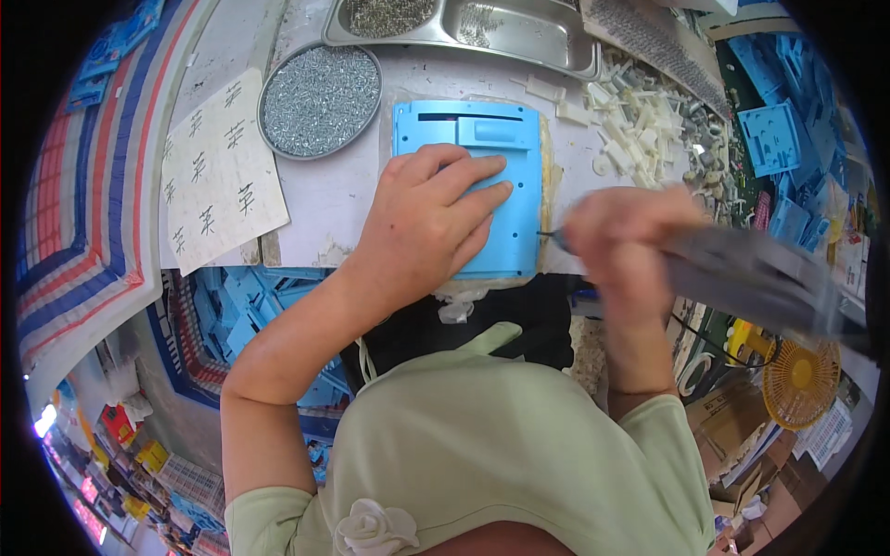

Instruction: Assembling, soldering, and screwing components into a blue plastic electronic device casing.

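Observation:
A light-blue plastic casing [526, 208] lies flat on a padded, plastic-wrapped base [547, 167] at the front of the table. It has a dark slot and a raised bar near its far end, and small dark holes along its right side. My left hand [431, 213] rests on it with fingers stretched and slightly apart, pressing it from above. To its right, my right hand [621, 232] is wrapped round a dark power screwdriver [742, 273], both smeared by motion. The thin bit [547, 233] points left at the casing's right edge; whether it touches is unclear.
Behind stand a round dish of small silver screws [321, 100] and a divided metal tray [519, 37]. White plastic parts [640, 120] are heaped at right. A handwritten sheet [222, 171] lies left. Blue parts [771, 134] fill the far right; a yellow fan [802, 382] stands below.

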A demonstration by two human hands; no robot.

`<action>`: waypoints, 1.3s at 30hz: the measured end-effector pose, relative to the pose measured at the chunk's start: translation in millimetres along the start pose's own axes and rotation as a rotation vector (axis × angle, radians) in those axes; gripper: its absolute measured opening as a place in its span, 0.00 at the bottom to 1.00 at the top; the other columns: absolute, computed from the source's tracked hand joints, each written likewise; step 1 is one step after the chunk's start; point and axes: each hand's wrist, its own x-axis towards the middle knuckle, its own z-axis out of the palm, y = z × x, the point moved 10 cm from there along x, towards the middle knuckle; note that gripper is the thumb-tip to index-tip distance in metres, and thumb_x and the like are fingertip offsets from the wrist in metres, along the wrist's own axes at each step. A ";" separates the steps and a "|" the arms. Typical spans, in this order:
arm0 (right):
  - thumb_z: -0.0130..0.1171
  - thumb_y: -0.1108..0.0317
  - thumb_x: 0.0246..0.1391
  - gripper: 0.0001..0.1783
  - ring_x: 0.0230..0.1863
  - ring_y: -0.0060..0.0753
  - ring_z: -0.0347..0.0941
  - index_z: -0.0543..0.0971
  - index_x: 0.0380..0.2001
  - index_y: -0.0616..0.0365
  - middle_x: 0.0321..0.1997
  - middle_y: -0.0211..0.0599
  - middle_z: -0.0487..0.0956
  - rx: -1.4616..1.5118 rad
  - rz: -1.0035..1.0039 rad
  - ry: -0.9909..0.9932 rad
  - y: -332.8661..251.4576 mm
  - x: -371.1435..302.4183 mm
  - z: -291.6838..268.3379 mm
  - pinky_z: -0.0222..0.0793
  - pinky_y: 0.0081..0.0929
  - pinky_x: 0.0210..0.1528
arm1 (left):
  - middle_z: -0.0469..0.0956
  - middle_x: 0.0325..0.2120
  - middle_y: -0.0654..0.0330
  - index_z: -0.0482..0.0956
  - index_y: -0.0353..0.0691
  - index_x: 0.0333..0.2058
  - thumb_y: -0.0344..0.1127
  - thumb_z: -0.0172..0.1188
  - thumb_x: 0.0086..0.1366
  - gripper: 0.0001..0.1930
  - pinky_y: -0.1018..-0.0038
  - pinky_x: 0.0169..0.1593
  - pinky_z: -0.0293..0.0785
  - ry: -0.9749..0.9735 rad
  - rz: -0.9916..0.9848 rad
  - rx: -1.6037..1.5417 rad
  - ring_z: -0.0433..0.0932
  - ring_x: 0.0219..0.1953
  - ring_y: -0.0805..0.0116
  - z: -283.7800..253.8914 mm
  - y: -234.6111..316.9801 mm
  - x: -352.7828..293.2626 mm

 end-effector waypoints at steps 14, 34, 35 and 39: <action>0.55 0.53 0.64 0.15 0.21 0.17 0.62 0.75 0.46 0.50 0.20 0.16 0.67 0.135 -0.178 -0.140 -72.7 27.5 -30.2 0.57 0.25 0.34 | 0.76 0.54 0.45 0.76 0.35 0.43 0.28 0.69 0.57 0.16 0.64 0.55 0.75 0.834 -0.163 0.187 0.79 0.52 0.59 -203.5 -53.0 -139.5; 0.63 0.56 0.63 0.19 0.15 0.16 0.59 0.67 0.43 0.55 0.17 0.20 0.65 0.027 -0.087 -0.009 -29.4 65.9 -27.8 0.57 0.19 0.25 | 0.84 0.33 0.60 0.82 0.32 0.44 0.32 0.64 0.67 0.11 0.78 0.41 0.77 0.071 -0.961 -0.506 0.83 0.34 0.74 -164.6 -159.8 -187.3; 0.63 0.55 0.63 0.20 0.15 0.16 0.58 0.67 0.44 0.55 0.17 0.20 0.65 0.020 -0.065 0.009 -26.8 68.3 -33.1 0.56 0.19 0.24 | 0.83 0.27 0.62 0.84 0.34 0.37 0.34 0.65 0.66 0.08 0.77 0.36 0.76 0.181 -0.827 -0.327 0.81 0.29 0.76 -193.7 -180.1 -144.3; 0.68 0.52 0.59 0.24 0.15 0.16 0.55 0.66 0.43 0.53 0.17 0.21 0.63 -0.081 0.008 0.136 -28.9 65.4 -60.4 0.52 0.17 0.21 | 0.82 0.28 0.62 0.81 0.36 0.35 0.42 0.64 0.67 0.13 0.77 0.30 0.73 0.516 -0.689 -0.489 0.80 0.29 0.76 -239.4 -349.2 21.7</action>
